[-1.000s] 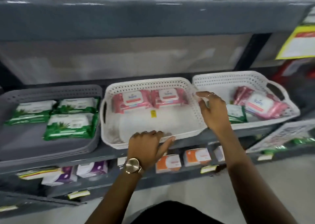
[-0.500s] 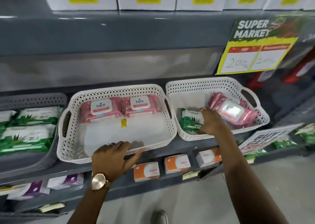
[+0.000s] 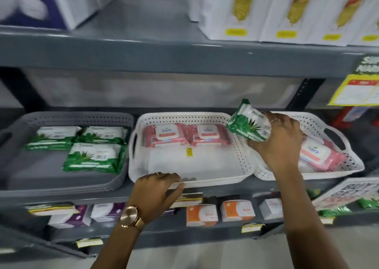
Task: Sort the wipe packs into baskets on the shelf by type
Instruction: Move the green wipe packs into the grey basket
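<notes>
Shelf [image 3: 61, 195] front: right hand [image 3: 276, 145] fingers [image 3: 275, 118] grip the tilted green pack [image 3: 249, 125]; its grey basket [image 3: 82, 116] lies well left, beyond the white basket [image 3: 184, 115].

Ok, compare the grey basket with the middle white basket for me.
The grey basket holds three green packs; the middle white basket holds two pink packs. The left hand grips the white basket's front rim; the grey basket is untouched. Both are perforated, handled, and sit on one shelf.
</notes>
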{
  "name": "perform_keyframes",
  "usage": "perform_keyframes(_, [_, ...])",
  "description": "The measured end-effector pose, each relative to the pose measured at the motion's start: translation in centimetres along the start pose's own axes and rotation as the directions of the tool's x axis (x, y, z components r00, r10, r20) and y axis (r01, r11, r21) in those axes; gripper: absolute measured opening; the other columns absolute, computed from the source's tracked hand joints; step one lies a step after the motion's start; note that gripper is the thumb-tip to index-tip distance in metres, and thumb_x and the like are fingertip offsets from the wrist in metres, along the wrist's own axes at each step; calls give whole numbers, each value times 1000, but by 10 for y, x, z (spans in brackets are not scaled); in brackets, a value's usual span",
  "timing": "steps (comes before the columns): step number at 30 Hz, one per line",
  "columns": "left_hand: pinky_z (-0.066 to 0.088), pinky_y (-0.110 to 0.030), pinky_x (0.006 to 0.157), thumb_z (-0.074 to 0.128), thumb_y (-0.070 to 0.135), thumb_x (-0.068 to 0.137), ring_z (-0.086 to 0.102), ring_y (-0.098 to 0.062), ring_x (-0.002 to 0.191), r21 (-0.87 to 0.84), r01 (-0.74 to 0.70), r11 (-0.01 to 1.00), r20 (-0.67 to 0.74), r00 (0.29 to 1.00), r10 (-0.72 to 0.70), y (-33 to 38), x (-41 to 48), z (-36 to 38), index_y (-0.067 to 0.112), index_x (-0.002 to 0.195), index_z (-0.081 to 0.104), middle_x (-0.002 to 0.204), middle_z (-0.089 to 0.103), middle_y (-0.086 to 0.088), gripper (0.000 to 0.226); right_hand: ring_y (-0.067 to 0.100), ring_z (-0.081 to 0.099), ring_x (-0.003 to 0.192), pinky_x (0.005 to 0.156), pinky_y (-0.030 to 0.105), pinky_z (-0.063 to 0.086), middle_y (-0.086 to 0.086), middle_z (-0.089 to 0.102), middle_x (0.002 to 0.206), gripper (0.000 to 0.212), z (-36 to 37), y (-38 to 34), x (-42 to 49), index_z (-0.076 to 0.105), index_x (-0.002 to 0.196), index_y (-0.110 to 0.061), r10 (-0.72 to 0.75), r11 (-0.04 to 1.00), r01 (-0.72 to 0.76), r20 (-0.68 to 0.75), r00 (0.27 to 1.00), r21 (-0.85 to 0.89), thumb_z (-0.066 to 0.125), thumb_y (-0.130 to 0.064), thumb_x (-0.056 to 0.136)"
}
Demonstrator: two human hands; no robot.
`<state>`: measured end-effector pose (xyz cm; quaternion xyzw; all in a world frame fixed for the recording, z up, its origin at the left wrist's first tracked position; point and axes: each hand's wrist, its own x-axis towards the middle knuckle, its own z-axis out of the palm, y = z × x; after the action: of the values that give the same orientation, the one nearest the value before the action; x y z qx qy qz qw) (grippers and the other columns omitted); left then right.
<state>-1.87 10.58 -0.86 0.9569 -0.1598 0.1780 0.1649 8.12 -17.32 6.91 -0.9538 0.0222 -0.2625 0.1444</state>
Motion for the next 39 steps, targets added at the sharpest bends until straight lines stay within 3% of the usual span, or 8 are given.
perform_keyframes(3, [51, -22, 59, 45, 48, 89, 68, -15, 73, -49, 31, 998, -63, 997, -34, -42, -27, -37, 24, 89, 72, 82, 74, 4, 36, 36, 53, 113, 94, 42, 41, 14, 63, 123, 86, 1, -69, -13, 57, 129, -19, -87, 991, 81, 51, 995, 105, 87, -43, 52])
perform_keyframes(6, [49, -27, 67, 50, 39, 90, 68, -17, 78, -134, 168, 977, -200, 961, -192, -98, -65, -66, 18, 86, 72, 85, 74, 1, 32, 34, 55, 112, 95, 42, 42, 13, 64, 122, 87, 18, -153, -35, 59, 126, -19, -196, 965, 171, 116, 974, 201, 88, -46, 49])
perform_keyframes(10, [50, -31, 67, 45, 37, 94, 66, -26, 77, -64, 299, 952, -235, 923, -305, -173, -113, -89, 17, 83, 71, 80, 72, -2, 35, 32, 53, 111, 95, 40, 43, 11, 63, 122, 92, 56, -258, -68, 57, 130, -22, -392, 894, 314, 220, 893, 319, 84, -57, 49])
perform_keyframes(13, [50, -39, 77, 45, 36, 95, 64, -31, 88, 68, 301, 951, -253, 928, -275, -210, -137, -93, 13, 82, 71, 79, 72, -6, 37, 30, 53, 115, 99, 38, 42, 9, 62, 124, 93, 92, -323, -85, 55, 130, -25, -487, 855, 375, 309, 817, 358, 80, -64, 49])
perform_keyframes(19, [36, -36, 78, 48, 36, 94, 56, -28, 80, 142, 241, 960, -271, 942, -196, -230, -154, -83, 13, 83, 64, 79, 64, -4, 30, 29, 46, 122, 106, 40, 34, 9, 54, 132, 100, 155, -432, -106, 46, 136, -19, -632, 771, 574, 447, 633, 277, 73, -71, 55])
perform_keyframes(28, [36, -33, 90, 57, 38, 90, 53, -24, 81, 150, 214, 965, -352, 924, -151, -237, -155, -72, 14, 84, 61, 80, 61, -2, 25, 30, 44, 120, 103, 43, 33, 10, 54, 130, 93, 181, -459, -123, 51, 132, -12, -687, 705, 671, 458, 565, 230, 64, -74, 63])
perform_keyframes(33, [37, -37, 90, 49, 51, 90, 56, -24, 89, 107, 286, 952, -279, 928, -247, -227, -150, -78, 17, 90, 64, 88, 65, 0, 37, 29, 39, 132, 109, 44, 33, 8, 47, 143, 87, 158, -437, -106, 43, 141, -18, -601, 798, 469, 440, 667, 379, 56, -72, 73])
perform_keyframes(39, [33, -44, 107, 36, 52, 96, 58, -26, 100, 73, 275, 959, -237, 939, -251, -174, -120, -72, 15, 101, 65, 100, 67, -2, 48, 30, 50, 122, 101, 38, 42, 11, 63, 127, 60, 124, -364, -87, 60, 125, -16, -480, 823, 315, 280, 832, 473, 62, -56, 81])
